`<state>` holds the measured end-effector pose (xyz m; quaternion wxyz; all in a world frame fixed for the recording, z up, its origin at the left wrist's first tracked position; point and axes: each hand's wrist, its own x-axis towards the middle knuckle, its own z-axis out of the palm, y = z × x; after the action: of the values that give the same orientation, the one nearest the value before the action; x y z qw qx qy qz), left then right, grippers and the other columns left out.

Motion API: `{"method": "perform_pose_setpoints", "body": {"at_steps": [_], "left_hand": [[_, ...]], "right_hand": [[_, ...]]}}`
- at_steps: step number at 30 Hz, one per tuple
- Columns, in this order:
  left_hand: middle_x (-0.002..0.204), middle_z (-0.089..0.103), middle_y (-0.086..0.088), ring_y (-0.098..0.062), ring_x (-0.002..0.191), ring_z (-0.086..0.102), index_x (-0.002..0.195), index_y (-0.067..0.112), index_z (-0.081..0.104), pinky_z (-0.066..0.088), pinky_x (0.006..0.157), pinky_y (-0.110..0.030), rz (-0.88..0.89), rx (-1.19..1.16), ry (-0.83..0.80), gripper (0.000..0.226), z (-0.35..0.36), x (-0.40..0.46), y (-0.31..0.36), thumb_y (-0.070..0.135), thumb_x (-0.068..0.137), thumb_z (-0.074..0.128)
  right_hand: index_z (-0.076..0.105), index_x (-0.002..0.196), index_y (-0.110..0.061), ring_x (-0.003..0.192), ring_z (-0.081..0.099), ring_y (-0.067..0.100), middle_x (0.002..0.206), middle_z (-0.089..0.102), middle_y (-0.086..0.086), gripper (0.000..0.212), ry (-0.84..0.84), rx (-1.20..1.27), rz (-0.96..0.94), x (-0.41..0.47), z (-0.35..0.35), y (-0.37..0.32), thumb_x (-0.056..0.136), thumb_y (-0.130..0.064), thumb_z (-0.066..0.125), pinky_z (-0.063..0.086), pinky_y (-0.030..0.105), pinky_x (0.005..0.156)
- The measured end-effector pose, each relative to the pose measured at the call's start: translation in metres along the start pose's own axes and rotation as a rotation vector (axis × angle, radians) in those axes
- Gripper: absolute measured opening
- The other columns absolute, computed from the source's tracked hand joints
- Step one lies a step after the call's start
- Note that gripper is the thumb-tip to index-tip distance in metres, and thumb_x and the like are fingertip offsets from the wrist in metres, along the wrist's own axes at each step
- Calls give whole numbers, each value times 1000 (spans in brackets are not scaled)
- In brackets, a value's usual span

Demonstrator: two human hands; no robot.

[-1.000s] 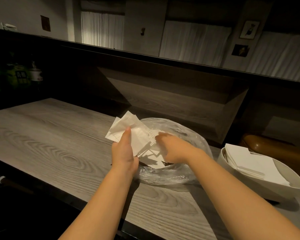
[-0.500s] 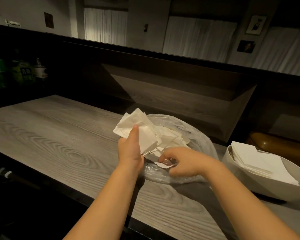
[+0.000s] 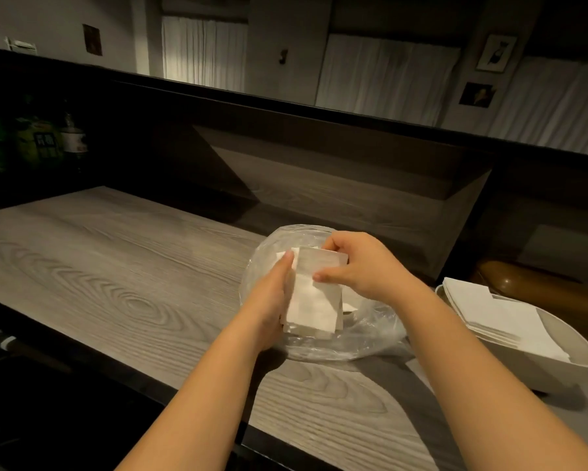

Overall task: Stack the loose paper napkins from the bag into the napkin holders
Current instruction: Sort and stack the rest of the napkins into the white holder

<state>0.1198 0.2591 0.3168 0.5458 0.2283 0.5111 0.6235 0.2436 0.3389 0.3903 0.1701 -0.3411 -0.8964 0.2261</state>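
Observation:
A small stack of white paper napkins [image 3: 314,300] is held upright over the clear plastic bag [image 3: 367,338] on the wooden counter. My left hand [image 3: 272,300] supports the stack along its left edge, thumb up against the paper. My right hand [image 3: 357,266] grips the stack's top right corner, thumb on the front face and fingers curled over the top. To the right stands a white bowl-shaped napkin holder [image 3: 554,365] with a pile of flat napkins [image 3: 489,314] in it. What lies inside the bag is mostly hidden behind the stack.
The grey wood-grain counter [image 3: 116,283] stretches to the left, with a dark front edge near me. A raised dark bar ledge [image 3: 319,113] runs along the back. Bottles [image 3: 48,141] stand in shadow at the far left. A brown rounded object [image 3: 537,290] sits behind the holder.
The fanned loose napkins in my left hand have been gathered into a squared stack. My right hand rose out of the bag and now grips the stack's top.

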Motion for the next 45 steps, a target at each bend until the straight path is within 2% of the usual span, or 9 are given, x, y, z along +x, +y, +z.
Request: {"method": "perform_pose_setpoints", "body": {"at_steps": [7,10,14,20,25,28,38,41,45], "left_hand": [[100,69,-7,-25,92,67,117,12,57,57,71,-39,337,-86,324,24,-3,10,0,22,96,61],[101,68,-2,-22,95,67,105,24,59,57,79,-39,485,-241,468,8,-9,10,2,25,97,59],[97,69,-1,-21,95,68,88,30,57,57,83,-40,514,-274,483,11,-7,9,2,24,97,59],[95,70,-2,-21,92,69,88,28,57,56,81,-39,489,-300,481,10,-5,9,2,24,98,59],[97,70,-2,-21,93,69,91,29,58,57,79,-38,485,-256,459,10,-2,10,1,22,98,58],[99,69,-2,-20,94,68,91,32,56,56,78,-37,495,-231,451,11,-2,10,0,23,98,58],[99,61,13,-2,89,61,121,22,51,52,63,-10,676,-395,627,25,-2,3,5,26,98,59],[102,63,6,-9,92,63,119,22,52,54,72,-23,585,-287,528,23,-2,2,1,28,98,59],[107,65,-2,-23,98,64,114,26,55,56,84,-41,397,20,309,19,9,-2,-2,28,96,60]], "right_hand": [[65,104,-22,80,57,8,99,64,-5,20,170,-132,96,7,6,16,96,-11,50,42,19,62],[57,128,-19,103,59,17,125,61,2,40,-89,-495,101,10,11,21,94,-1,48,47,24,80],[33,151,-22,139,38,20,156,33,-2,71,-256,-507,-29,24,24,28,87,-5,58,38,36,112],[52,111,-20,97,56,21,113,62,2,18,-102,-726,-153,43,45,39,94,-26,49,46,34,81],[45,140,-19,121,54,26,142,50,4,51,-25,-852,-164,50,61,33,92,-26,61,45,39,98],[49,136,-21,112,59,25,128,60,4,43,-27,-844,-91,58,67,29,95,-23,59,46,37,95],[62,95,-28,84,60,18,91,65,-4,19,336,309,10,-9,5,26,97,-12,52,50,32,70],[60,105,-25,100,62,22,105,65,0,16,286,883,254,-34,-8,25,96,-13,58,53,39,80],[59,111,-23,103,61,24,111,63,6,19,254,1124,367,-65,-13,32,95,-13,58,51,34,75]]}}
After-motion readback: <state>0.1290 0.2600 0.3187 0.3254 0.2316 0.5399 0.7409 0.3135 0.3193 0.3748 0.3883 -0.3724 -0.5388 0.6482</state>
